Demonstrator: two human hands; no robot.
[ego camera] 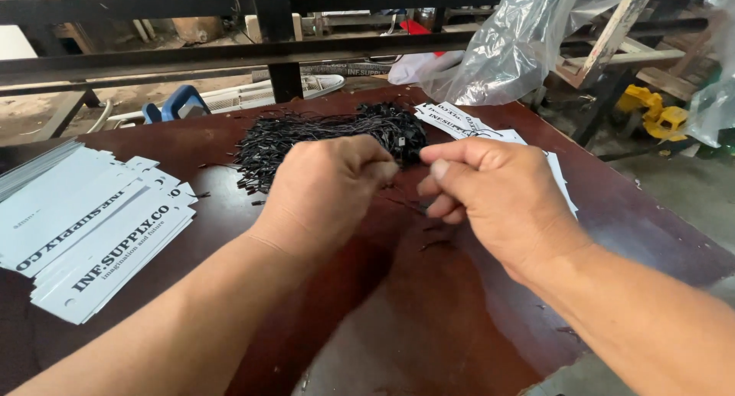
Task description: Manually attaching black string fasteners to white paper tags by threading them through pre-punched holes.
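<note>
My left hand (325, 189) and my right hand (490, 193) are close together over a dark red table (429, 312), both pinched on a thin black string (406, 204) that runs between them. Just behind my hands lies a heap of black tag strings (321, 135). A fanned stack of long white paper tags with black print (92, 227) lies left of my left hand. More white tags (459, 124) lie behind my right hand, partly hidden by it.
A black metal frame (276, 51) crosses the far edge of the table. Crumpled clear plastic sheeting (521, 44) hangs at the back right. A blue object (180, 101) and a yellow toy vehicle (654, 112) sit on the floor beyond.
</note>
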